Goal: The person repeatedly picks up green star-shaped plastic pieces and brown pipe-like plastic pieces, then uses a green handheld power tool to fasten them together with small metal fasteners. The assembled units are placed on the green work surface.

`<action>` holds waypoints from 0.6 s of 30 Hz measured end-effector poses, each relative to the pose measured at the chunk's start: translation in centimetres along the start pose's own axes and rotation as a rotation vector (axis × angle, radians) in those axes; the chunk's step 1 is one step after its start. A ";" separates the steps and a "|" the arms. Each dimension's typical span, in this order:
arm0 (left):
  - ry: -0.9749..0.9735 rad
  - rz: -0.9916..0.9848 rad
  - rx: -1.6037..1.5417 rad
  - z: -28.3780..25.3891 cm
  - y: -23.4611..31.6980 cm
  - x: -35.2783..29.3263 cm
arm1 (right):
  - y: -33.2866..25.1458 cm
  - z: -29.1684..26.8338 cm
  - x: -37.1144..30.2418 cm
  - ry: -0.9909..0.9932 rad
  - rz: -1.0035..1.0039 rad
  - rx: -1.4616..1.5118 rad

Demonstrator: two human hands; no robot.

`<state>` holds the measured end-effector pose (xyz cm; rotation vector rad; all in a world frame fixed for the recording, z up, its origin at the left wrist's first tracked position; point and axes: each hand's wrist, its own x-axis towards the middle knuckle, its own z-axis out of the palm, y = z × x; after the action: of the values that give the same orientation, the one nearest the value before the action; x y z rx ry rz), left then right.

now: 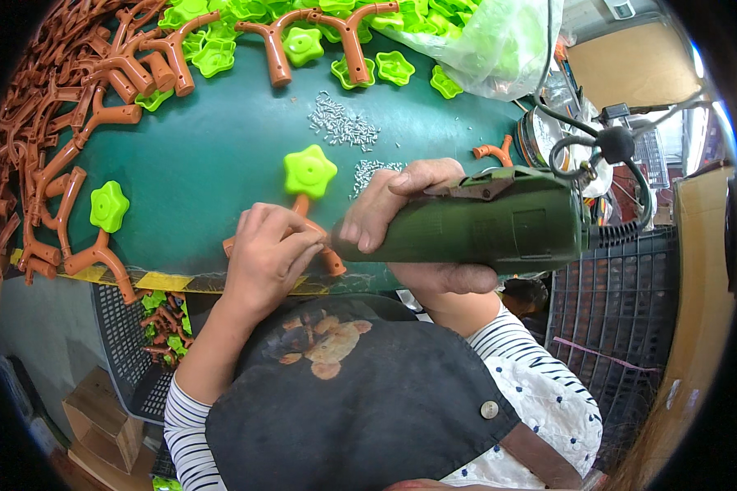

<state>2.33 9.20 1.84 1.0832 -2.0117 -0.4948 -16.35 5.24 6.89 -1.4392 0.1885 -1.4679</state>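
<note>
My right hand point(405, 196) is wrapped around a dark green electric screwdriver point(483, 221), which lies sideways with its tip pointing left. Thumb and fingers of my left hand point(270, 250) are pinched together at that tip; what they grip is too small or hidden to make out. Beneath them rests a brown Y-shaped plastic branch point(333, 262), partly covered by the hand. On its upper end sits a bright green star-shaped plastic piece point(309, 172). Two piles of small silver screws point(342, 123) lie just beyond my hands.
Brown branches point(53, 106) are heaped on the left of the green table point(205, 172). Green stars point(303, 47) lie along the far side, near a clear bag point(508, 53) of more. A cable point(647, 196) hangs at right. Crates point(131, 352) stand below the table edge.
</note>
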 end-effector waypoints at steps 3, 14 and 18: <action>-0.001 0.037 -0.022 0.7 0.4 -0.2 | -1.0 0.0 -1.1 -0.005 0.028 -0.017; -0.090 0.191 -0.081 1.8 0.4 -0.9 | -2.9 -0.5 -4.0 -0.054 0.110 -0.054; -0.201 0.213 -0.020 1.3 -0.4 -0.5 | -1.2 -1.4 -4.7 -0.187 0.099 -0.020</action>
<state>1.75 9.36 0.55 0.8218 -2.2618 -0.5268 -19.32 8.45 4.33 -1.5517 0.1559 -1.2469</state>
